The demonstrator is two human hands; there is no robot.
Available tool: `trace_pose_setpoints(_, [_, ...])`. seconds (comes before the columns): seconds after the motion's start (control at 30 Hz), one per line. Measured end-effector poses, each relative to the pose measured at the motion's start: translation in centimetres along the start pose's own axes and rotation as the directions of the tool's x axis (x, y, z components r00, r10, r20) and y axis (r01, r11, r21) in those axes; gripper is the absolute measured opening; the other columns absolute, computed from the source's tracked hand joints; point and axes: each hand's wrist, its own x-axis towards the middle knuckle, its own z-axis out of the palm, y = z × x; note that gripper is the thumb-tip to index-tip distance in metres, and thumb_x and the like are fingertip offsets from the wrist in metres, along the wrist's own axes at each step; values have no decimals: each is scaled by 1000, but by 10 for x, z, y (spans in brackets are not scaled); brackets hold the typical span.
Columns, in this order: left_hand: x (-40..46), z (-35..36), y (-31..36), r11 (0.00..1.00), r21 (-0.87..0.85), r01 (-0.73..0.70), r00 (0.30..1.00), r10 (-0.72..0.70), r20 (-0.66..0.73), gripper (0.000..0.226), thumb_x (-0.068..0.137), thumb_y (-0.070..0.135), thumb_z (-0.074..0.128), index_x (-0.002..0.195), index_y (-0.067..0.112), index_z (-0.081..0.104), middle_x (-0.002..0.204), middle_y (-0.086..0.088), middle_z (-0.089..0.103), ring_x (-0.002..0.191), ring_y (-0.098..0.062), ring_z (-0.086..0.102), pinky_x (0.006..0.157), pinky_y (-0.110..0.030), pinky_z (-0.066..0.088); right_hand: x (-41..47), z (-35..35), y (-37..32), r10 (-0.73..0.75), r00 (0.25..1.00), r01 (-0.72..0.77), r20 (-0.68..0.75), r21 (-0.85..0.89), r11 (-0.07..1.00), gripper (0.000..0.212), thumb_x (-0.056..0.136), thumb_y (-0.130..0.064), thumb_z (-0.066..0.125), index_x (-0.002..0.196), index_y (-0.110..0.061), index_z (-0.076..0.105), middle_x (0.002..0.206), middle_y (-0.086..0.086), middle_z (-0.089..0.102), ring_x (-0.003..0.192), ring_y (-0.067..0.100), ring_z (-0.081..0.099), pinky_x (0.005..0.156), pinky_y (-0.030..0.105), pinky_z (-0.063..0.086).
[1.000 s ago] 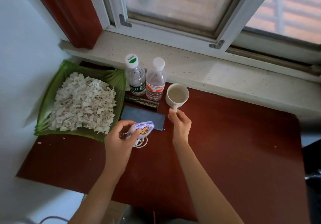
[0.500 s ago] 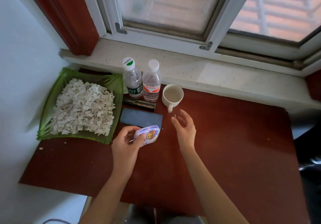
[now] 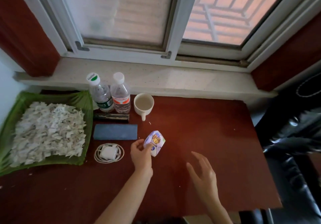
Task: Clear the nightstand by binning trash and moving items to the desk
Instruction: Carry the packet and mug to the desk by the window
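Note:
On the dark red desk top (image 3: 199, 129), my left hand (image 3: 141, 156) grips a small white and purple tissue pack (image 3: 155, 142) with a cartoon print, held just right of the blue case. My right hand (image 3: 203, 173) hovers over the desk with its fingers spread and nothing in it. A white mug (image 3: 143, 104) stands near the windowsill with its handle toward me. Two plastic water bottles (image 3: 111, 93) stand left of the mug. A coiled white charger (image 3: 109, 152) lies left of my left hand.
A green tray (image 3: 86, 102) heaped with white paper scraps fills the left side. A dark slim box (image 3: 111, 117) and a flat blue case (image 3: 115, 132) lie in front of the bottles. A stone windowsill (image 3: 173, 82) runs behind. Black shiny material (image 3: 295, 136) lies off the right edge.
My right hand let go of the mug handle and drew back toward me, open. My left hand carried the tissue pack rightward, uncovering the coiled charger. The camera tilted up.

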Motion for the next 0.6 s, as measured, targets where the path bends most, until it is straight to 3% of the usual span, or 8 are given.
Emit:
trace_pose_setpoints(0.1, [1,17,-11,996,58,-62,997,64,-36,31,81,-5,61,105,14,52,110,-11,60,99,-24,61,88,-36,50,9,0,-1,-62,998,61,-6,-93,994,42,85,-25,69,126,-23,59,130,-8,55,122,5,48,98,20,36])
trace_pose_setpoints(0.2, [2,26,-18,947,226,-231,970,243,-26,36,82,-3,59,115,10,52,115,-9,56,109,-24,56,93,-31,44,22,4,-7,-87,996,87,10,-108,990,44,86,-32,64,128,-21,58,133,-6,52,125,6,45,99,19,34])
trace_pose_setpoints(0.37, [-2,22,-29,675,494,-548,833,495,247,53,75,-10,63,125,0,50,133,-15,46,125,-24,43,102,-20,32,39,10,-8,-89,995,93,42,-95,991,44,87,-27,66,130,-22,56,137,-6,50,131,7,40,102,18,30])
trace_pose_setpoints(0.43, [2,14,-35,466,587,-662,740,530,414,59,73,-7,67,129,4,51,142,-16,42,134,-27,38,109,-29,32,43,13,-4,-114,992,118,51,-101,988,43,87,-28,65,129,-20,57,138,-5,49,134,8,38,103,21,32])
trace_pose_setpoints(0.47, [7,9,-38,297,625,-722,668,537,516,60,72,-4,69,129,6,53,143,-16,43,135,-30,37,110,-38,34,44,13,-2,-127,990,132,55,-109,985,43,87,-29,64,129,-19,57,138,-5,49,135,9,37,103,23,34])
trace_pose_setpoints(0.53, [20,1,-39,-83,627,-774,534,446,718,63,67,2,75,127,13,58,141,-14,48,134,-33,41,107,-51,38,46,14,1,-147,987,155,70,-123,980,43,88,-27,65,129,-18,57,139,-4,49,137,10,35,104,26,36])
trace_pose_setpoints(0.6, [32,-2,-37,-321,561,-763,465,331,821,62,62,2,79,120,18,62,136,-12,54,128,-35,48,103,-51,39,47,13,3,-158,984,168,81,-133,977,43,88,-25,65,130,-17,57,140,-4,48,138,10,34,105,29,36])
